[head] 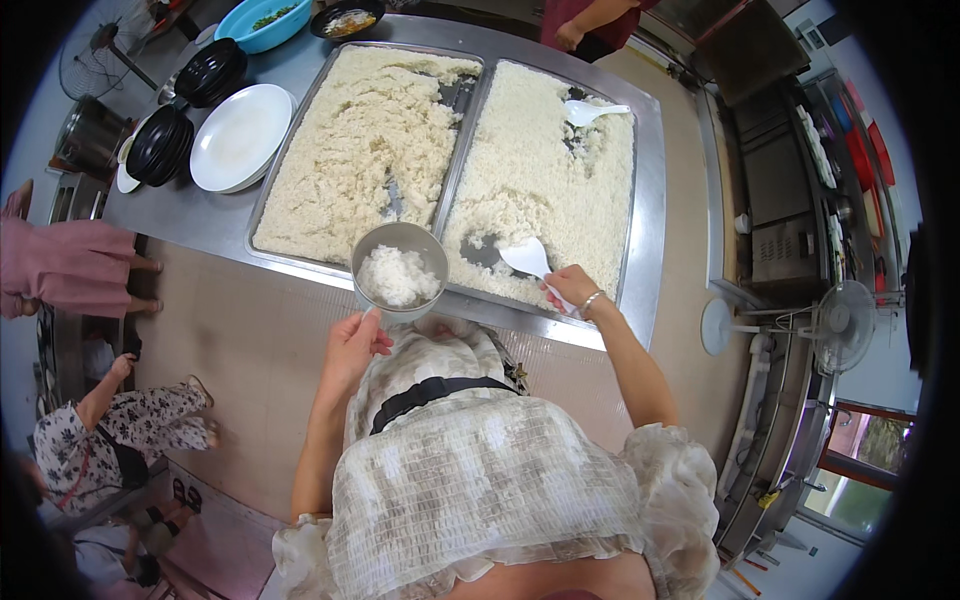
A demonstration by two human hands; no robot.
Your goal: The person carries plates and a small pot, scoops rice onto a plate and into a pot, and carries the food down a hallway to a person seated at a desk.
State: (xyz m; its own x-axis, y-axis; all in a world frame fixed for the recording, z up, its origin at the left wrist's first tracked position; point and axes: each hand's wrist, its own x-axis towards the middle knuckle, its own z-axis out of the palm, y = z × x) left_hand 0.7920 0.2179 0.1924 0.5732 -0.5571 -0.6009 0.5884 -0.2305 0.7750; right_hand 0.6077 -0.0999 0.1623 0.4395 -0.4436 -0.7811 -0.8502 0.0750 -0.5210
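My left hand [358, 343] grips the near side of a round metal pot [400, 234], which has white cooked rice [397, 276] in it and is held over the front edge of the left tray. In my right hand [571, 288] is a white rice paddle [526, 257], its blade against the rice in the near left corner of the right metal tray [632, 202]. Bare metal shows beside the blade. A white spoon [596, 112] lies on the rice at that tray's far right. The left metal tray [259, 217] also holds a broad layer of rice [360, 142].
White plates [241, 139], black bowls [160, 146] and a blue basin [262, 26] with greens stand on the steel table [187, 225], left of the trays. A person's hand [570, 35] is at the far edge. Other people are at left; a fan [844, 326] is at right.
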